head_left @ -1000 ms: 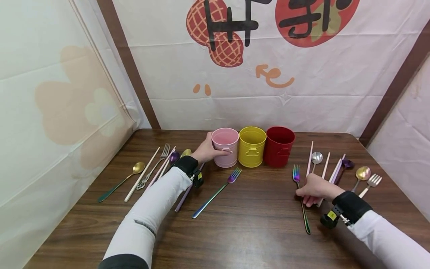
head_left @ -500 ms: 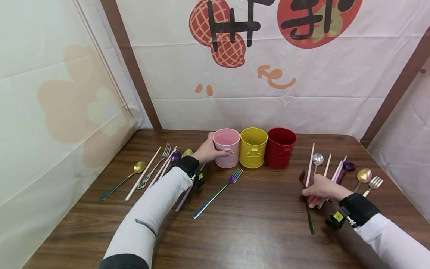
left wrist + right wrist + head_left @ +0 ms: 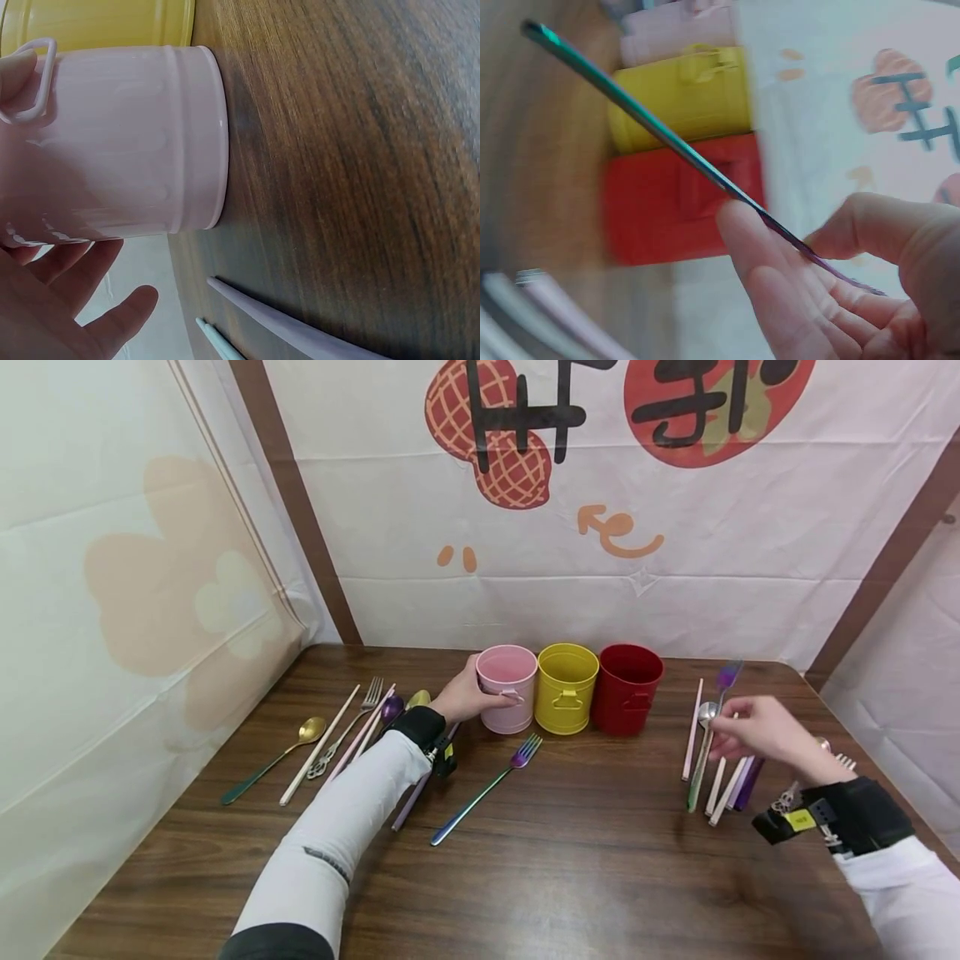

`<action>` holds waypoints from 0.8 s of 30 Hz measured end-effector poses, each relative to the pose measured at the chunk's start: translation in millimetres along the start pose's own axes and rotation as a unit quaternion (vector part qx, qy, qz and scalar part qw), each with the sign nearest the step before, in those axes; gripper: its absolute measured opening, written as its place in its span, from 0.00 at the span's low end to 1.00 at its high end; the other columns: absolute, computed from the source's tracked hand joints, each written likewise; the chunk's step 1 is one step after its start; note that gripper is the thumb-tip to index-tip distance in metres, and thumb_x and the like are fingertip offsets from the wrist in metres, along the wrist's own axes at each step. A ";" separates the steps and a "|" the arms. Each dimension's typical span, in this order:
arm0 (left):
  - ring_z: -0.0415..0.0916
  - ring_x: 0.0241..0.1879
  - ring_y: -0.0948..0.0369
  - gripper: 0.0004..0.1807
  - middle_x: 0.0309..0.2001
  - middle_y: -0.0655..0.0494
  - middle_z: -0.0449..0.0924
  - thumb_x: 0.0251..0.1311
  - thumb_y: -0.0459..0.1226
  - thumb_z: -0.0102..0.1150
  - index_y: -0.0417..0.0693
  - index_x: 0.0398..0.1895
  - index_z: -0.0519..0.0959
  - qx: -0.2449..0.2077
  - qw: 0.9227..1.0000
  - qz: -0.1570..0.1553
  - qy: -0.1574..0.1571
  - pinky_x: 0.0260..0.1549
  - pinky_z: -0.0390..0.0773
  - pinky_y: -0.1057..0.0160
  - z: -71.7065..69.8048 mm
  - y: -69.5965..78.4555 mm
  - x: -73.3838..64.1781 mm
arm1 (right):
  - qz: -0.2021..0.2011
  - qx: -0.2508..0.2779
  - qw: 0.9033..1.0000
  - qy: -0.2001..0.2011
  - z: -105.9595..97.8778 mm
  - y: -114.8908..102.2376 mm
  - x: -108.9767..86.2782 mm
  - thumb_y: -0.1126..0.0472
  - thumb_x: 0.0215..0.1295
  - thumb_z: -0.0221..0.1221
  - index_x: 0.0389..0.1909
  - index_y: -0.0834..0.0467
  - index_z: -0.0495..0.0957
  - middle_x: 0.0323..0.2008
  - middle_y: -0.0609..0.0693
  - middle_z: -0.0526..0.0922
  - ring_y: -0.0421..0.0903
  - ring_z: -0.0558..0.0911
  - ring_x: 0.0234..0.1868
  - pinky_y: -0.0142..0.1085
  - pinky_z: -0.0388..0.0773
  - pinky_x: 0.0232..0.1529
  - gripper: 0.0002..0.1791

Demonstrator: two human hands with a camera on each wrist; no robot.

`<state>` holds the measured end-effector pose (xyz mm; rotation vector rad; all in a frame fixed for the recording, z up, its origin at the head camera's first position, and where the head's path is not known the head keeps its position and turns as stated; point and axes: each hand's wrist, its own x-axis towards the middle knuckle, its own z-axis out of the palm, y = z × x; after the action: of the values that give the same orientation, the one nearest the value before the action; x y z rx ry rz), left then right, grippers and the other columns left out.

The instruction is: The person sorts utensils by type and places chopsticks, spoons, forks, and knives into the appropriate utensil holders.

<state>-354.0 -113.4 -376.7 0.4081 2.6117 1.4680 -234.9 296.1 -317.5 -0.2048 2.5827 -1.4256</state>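
Note:
My left hand [image 3: 467, 695] grips the pink metal cup [image 3: 517, 717] from its left side, with the thumb at its small handle. The cup stands upright on the table beside a yellow cup [image 3: 566, 714] and a red cup [image 3: 626, 697]. At the right, my right hand [image 3: 765, 731] pinches a rainbow-coloured fork [image 3: 727, 677] between thumb and fingers. Its tines point up and away; its green handle [image 3: 592, 79] slants down in the right wrist view. A second rainbow fork [image 3: 483, 793] lies on the table in front of the cups.
On the left lie a gold spoon [image 3: 307, 732] with a green handle, a silver fork [image 3: 371, 695], a purple spoon [image 3: 390, 710] and several chopsticks. Below my right hand are a pink chopstick [image 3: 692, 739], a silver spoon [image 3: 707, 713] and more chopsticks [image 3: 729, 792]. A printed cloth [image 3: 375, 510] hangs behind.
My right hand has taken hold of the rainbow fork, turned it and lifted it off the table, moving up and right. The left hand and the cups have stayed in place.

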 end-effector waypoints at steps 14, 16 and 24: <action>0.65 0.60 0.54 0.53 0.62 0.50 0.65 0.46 0.47 0.77 0.49 0.69 0.52 0.006 1.000 0.002 -0.004 0.62 0.64 0.51 -1.9 3.2 -3.5 | -0.174 -0.018 0.967 0.187 -19.1 -103.3 20.9 0.64 0.71 0.54 0.37 0.71 0.72 0.21 0.37 0.83 0.35 0.83 0.21 0.27 0.79 0.25 0.11; 0.65 0.60 0.54 0.52 0.62 0.49 0.65 0.46 0.47 0.77 0.49 0.69 0.52 0.002 1.000 0.005 -0.005 0.62 0.64 0.51 -1.6 3.8 -3.7 | -0.185 -0.033 0.960 0.207 -11.6 -113.5 27.6 0.61 0.71 0.55 0.39 0.71 0.73 0.23 0.43 0.85 0.33 0.83 0.22 0.26 0.79 0.27 0.13; 0.65 0.61 0.54 0.52 0.62 0.51 0.66 0.45 0.49 0.77 0.51 0.68 0.53 -0.007 1.000 -0.007 -0.002 0.62 0.63 0.50 0.1 0.0 -4.6 | -0.221 -0.025 0.939 0.261 24.6 -131.0 57.4 0.56 0.72 0.54 0.44 0.68 0.76 0.39 0.62 0.85 0.32 0.84 0.29 0.26 0.79 0.37 0.16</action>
<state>-349.5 -114.7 -376.9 0.3896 2.5952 1.4779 -281.1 194.5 -224.7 -0.5054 3.1510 -1.7592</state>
